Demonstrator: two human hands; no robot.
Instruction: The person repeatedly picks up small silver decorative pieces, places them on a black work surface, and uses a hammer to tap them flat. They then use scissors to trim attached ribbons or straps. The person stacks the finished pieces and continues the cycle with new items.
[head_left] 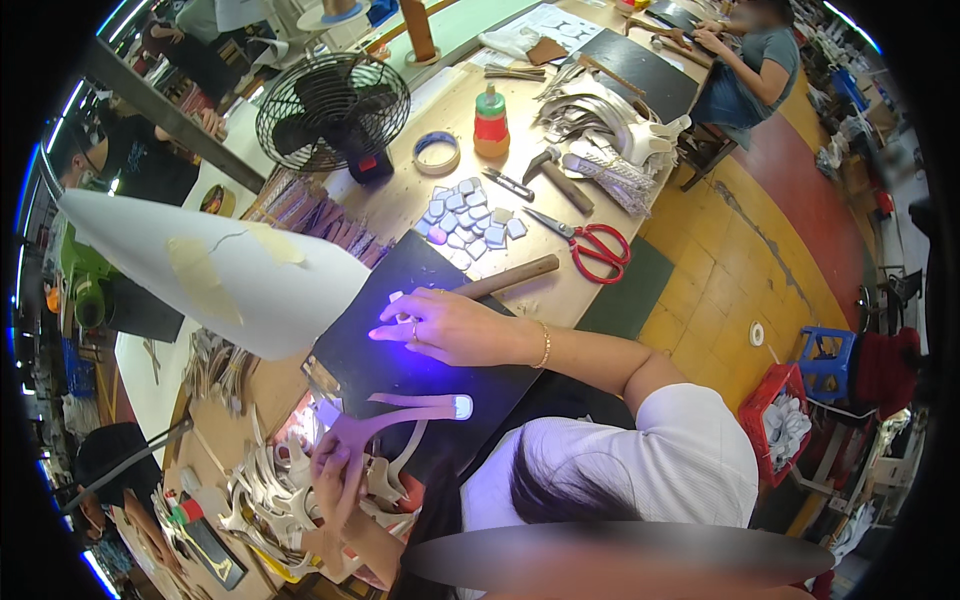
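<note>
My left hand (338, 470) grips a forked strap piece (390, 418), pale and apparently leather, tinted violet by the light. One arm of the piece reaches right over the black board (385, 270) and ends in a whitish tip. Above the board, my right hand (445, 328) has its fingers drawn together around something small and pale, too unclear to name. Bright blue-violet light falls on the board beneath that hand. A wooden-handled tool (515, 275) lies just beyond my right wrist, its head hidden. More pale strap pieces (270, 500) are heaped beside my left hand.
Small grey squarish pieces (465, 215) lie past the board, near red-handled scissors (600, 250), a hammer (565, 185), a cutter knife (508, 184), a tape roll (437, 153) and a bottle (490, 125). A fan (335, 115) and white paper cone (230, 270) stand left. Co-workers sit around.
</note>
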